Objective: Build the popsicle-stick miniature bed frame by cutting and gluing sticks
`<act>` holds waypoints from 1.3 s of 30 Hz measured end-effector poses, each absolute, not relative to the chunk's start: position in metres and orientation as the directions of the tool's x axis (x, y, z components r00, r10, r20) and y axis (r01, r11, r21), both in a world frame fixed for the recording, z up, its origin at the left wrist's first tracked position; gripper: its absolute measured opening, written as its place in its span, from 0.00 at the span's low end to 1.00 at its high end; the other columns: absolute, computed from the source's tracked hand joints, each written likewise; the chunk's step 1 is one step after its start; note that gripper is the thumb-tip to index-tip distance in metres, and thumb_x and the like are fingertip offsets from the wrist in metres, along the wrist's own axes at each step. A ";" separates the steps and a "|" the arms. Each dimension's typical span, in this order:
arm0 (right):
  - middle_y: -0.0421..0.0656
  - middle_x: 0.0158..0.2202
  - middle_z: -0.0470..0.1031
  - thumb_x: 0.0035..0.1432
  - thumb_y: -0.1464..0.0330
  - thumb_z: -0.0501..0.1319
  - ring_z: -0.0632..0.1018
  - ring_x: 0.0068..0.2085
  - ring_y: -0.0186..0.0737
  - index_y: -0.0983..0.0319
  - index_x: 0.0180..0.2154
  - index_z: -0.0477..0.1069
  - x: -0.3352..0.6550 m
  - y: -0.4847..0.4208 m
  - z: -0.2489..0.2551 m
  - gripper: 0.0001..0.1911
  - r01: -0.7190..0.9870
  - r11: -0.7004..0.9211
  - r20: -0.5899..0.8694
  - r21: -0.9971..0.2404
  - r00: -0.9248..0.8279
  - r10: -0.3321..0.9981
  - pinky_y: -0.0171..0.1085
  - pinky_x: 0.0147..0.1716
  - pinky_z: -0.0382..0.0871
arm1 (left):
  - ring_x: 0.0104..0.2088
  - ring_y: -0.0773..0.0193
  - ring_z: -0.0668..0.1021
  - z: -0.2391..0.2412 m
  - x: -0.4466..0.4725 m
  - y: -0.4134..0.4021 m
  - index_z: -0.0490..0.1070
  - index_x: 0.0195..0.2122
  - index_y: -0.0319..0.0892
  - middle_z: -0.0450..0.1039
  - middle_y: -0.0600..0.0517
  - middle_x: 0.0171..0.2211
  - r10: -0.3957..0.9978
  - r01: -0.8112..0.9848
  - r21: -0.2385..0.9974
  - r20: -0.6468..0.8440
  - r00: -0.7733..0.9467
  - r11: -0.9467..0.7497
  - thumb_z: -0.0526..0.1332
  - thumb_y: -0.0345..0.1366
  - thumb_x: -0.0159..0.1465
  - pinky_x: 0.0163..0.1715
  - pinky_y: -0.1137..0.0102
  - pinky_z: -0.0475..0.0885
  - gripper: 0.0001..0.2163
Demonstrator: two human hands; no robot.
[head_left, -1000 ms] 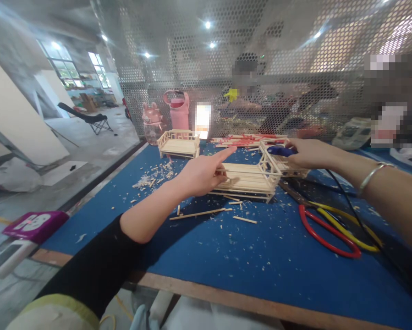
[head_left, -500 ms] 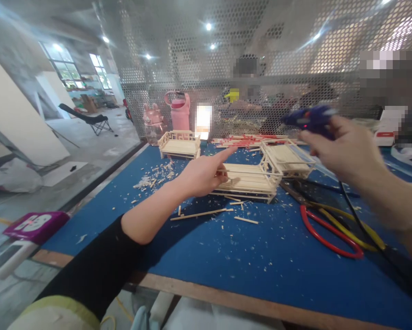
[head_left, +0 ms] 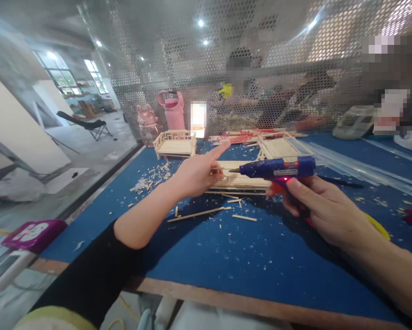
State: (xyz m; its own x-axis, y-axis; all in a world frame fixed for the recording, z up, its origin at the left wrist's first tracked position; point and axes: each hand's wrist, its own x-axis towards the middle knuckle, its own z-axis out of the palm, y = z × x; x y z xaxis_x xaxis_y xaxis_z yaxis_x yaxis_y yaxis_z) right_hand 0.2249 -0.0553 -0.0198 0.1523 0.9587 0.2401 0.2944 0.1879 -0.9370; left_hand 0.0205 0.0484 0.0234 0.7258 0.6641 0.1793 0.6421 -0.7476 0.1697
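Observation:
My right hand (head_left: 326,206) grips a blue hot glue gun (head_left: 277,168) with a small red light lit on it. The nozzle points left, close to the fingers of my left hand (head_left: 197,176). That hand has its index finger stretched out while the thumb and other fingers pinch a thin wooden stick at a small slatted wooden bench (head_left: 240,182). The glue gun hides part of this bench. Behind it to the right stands a second slatted wooden piece (head_left: 283,147). A finished-looking miniature wooden bench (head_left: 176,146) with a backrest stands at the back left.
Red-tipped sticks (head_left: 247,135) lie at the back, before a perforated metal screen (head_left: 178,59). Loose sticks (head_left: 200,214) and shavings litter the blue tabletop (head_left: 206,256). Clear glue sticks (head_left: 364,167) lie at right. A pink bottle (head_left: 174,114) stands behind; people are beyond the screen.
My right hand has brought the glue gun down and left, in front of the slatted bench. My left hand keeps its pinch in nearly the same place. The view has shifted slightly.

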 end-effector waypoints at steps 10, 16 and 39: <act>0.39 0.14 0.62 0.47 0.42 0.50 0.62 0.17 0.32 0.61 0.18 0.66 0.228 -0.058 -0.026 0.30 0.558 0.172 0.318 -0.812 0.175 0.932 0.34 0.16 0.57 | 0.39 0.63 0.74 0.023 0.021 0.047 0.35 0.64 0.43 0.76 0.50 0.39 0.656 0.633 0.174 0.186 0.731 -0.755 0.52 0.34 0.60 0.35 0.71 0.64 0.33; 0.43 0.18 0.66 0.46 0.41 0.50 0.64 0.18 0.32 0.61 0.12 0.64 0.225 -0.060 -0.025 0.32 0.633 0.201 0.394 -0.748 0.179 0.902 0.35 0.17 0.60 | 0.38 0.63 0.74 0.023 0.021 0.048 0.38 0.63 0.44 0.76 0.51 0.39 0.653 0.624 0.195 0.199 0.731 -0.757 0.53 0.34 0.59 0.36 0.71 0.64 0.33; 0.39 0.13 0.62 0.53 0.54 0.53 0.74 0.28 0.44 0.58 0.24 0.68 0.225 -0.060 -0.034 0.16 0.641 0.335 0.508 -0.691 0.102 0.855 0.39 0.26 0.68 | 0.40 0.61 0.74 0.024 0.022 0.048 0.39 0.63 0.45 0.76 0.50 0.39 0.664 0.636 0.192 0.200 0.721 -0.748 0.53 0.36 0.59 0.38 0.69 0.65 0.33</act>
